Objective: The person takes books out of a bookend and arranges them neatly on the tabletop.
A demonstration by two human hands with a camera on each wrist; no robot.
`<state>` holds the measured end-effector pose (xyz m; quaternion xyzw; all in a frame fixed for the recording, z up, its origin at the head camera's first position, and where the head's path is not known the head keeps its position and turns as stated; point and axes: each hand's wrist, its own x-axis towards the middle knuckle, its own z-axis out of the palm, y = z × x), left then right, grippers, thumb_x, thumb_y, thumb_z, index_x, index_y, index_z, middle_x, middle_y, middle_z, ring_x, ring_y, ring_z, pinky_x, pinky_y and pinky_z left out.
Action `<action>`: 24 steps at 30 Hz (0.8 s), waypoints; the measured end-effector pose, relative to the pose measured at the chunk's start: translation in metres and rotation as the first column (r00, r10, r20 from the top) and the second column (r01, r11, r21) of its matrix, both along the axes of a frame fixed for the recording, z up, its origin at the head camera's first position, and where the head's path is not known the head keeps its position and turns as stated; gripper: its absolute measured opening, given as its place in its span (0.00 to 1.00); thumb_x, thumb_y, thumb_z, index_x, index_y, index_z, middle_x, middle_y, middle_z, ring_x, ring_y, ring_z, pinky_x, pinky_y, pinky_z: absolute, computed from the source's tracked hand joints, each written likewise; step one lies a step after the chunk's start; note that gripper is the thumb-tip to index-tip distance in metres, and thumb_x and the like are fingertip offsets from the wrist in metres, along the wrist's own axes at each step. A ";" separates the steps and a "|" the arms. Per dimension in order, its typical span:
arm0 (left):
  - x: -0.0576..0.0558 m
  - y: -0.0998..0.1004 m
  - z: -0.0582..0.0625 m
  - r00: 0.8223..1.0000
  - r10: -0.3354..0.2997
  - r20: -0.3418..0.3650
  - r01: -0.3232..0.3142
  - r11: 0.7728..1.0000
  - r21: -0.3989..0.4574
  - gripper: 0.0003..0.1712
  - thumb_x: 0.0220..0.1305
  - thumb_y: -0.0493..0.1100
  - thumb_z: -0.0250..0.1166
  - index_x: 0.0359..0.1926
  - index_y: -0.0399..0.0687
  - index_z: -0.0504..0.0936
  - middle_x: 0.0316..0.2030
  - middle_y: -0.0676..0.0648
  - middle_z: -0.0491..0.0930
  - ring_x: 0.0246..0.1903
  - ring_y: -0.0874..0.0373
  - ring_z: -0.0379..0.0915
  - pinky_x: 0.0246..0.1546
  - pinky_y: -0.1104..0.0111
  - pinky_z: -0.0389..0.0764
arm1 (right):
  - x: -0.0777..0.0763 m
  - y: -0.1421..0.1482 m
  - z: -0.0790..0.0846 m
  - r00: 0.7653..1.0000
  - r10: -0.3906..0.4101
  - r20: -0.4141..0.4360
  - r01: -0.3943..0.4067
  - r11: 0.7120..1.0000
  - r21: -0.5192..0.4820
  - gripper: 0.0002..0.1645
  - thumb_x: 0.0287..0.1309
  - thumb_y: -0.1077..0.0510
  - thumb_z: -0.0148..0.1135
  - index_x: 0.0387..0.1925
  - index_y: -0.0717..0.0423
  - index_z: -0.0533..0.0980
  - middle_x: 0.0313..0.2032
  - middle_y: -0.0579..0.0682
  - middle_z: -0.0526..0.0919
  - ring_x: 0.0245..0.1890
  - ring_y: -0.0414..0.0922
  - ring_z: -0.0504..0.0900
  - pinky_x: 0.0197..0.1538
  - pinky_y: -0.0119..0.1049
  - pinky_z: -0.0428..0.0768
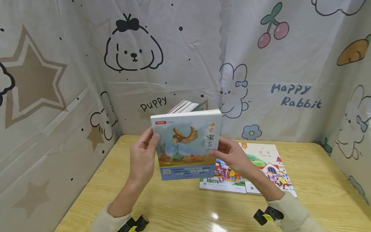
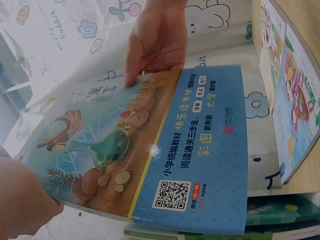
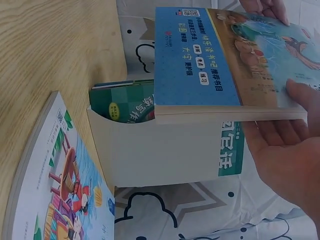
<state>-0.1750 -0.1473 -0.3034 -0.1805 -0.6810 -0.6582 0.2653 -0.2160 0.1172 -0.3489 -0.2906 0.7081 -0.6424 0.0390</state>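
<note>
Raised above the table is a paperback book (image 1: pixel 185 145), its blue cover showing a bird and a green vase. My left hand (image 1: pixel 144 154) grips its left edge, thumb on the front cover. On the opposite edge, my right hand (image 1: pixel 232 154) pinches the book between thumb and fingers. In the right wrist view the thumb lies on the cover and the fingers pass underneath. Behind the book stands a white holder (image 3: pixel 160 152) with several green-covered books (image 3: pixel 125 103) in it; the held book hides much of it in the head view.
Two illustrated books lie side by side at the right of the wooden table (image 1: pixel 174 206): one with a crowd scene (image 1: pixel 226 174), one with a red-roofed house (image 1: pixel 268 167). A printed curtain (image 1: pixel 185 58) hangs behind the table and along its sides.
</note>
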 end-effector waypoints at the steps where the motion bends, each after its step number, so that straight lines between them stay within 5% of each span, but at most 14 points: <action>1: 0.000 0.001 0.000 1.000 -0.005 0.004 0.005 1.000 0.002 0.20 0.67 0.40 0.54 0.58 0.42 0.73 0.46 0.41 0.78 0.40 0.51 0.76 0.37 0.68 0.79 | 0.001 0.001 0.000 1.000 -0.006 -0.007 0.006 1.000 0.003 0.23 0.60 0.60 0.58 0.57 0.53 0.70 0.50 0.54 0.77 0.48 0.49 0.78 0.48 0.40 0.77; 9: 0.000 0.005 -0.003 0.998 -0.039 0.052 0.037 0.999 0.030 0.19 0.66 0.40 0.56 0.58 0.43 0.74 0.47 0.41 0.78 0.42 0.51 0.76 0.41 0.67 0.78 | 0.021 0.004 0.019 0.991 -0.055 -0.121 0.062 0.997 0.052 0.19 0.63 0.65 0.53 0.55 0.62 0.71 0.47 0.57 0.79 0.45 0.47 0.79 0.46 0.39 0.78; 14: -0.004 0.007 -0.006 0.995 -0.074 0.072 0.069 0.995 0.067 0.18 0.65 0.40 0.57 0.55 0.40 0.75 0.44 0.39 0.78 0.41 0.51 0.76 0.43 0.65 0.78 | 0.021 0.010 0.019 0.986 -0.078 -0.149 0.086 0.995 0.046 0.18 0.62 0.67 0.53 0.54 0.65 0.72 0.47 0.59 0.79 0.45 0.47 0.80 0.45 0.39 0.78; 20: -0.011 0.005 -0.011 0.996 -0.058 0.073 0.062 0.997 -0.050 0.17 0.63 0.41 0.60 0.52 0.41 0.78 0.42 0.42 0.80 0.39 0.54 0.76 0.41 0.69 0.78 | 0.012 0.023 0.003 0.982 -0.111 -0.153 0.118 0.992 0.040 0.19 0.62 0.65 0.54 0.56 0.63 0.71 0.48 0.58 0.79 0.46 0.47 0.79 0.46 0.39 0.78; 24: -0.014 0.002 -0.009 0.990 -0.112 0.090 0.122 0.984 -0.126 0.16 0.65 0.39 0.58 0.52 0.39 0.77 0.44 0.43 0.80 0.42 0.55 0.76 0.44 0.68 0.76 | 0.006 0.041 -0.013 0.979 -0.160 -0.124 0.168 0.984 0.054 0.21 0.63 0.59 0.55 0.58 0.56 0.70 0.49 0.53 0.79 0.47 0.46 0.79 0.46 0.38 0.78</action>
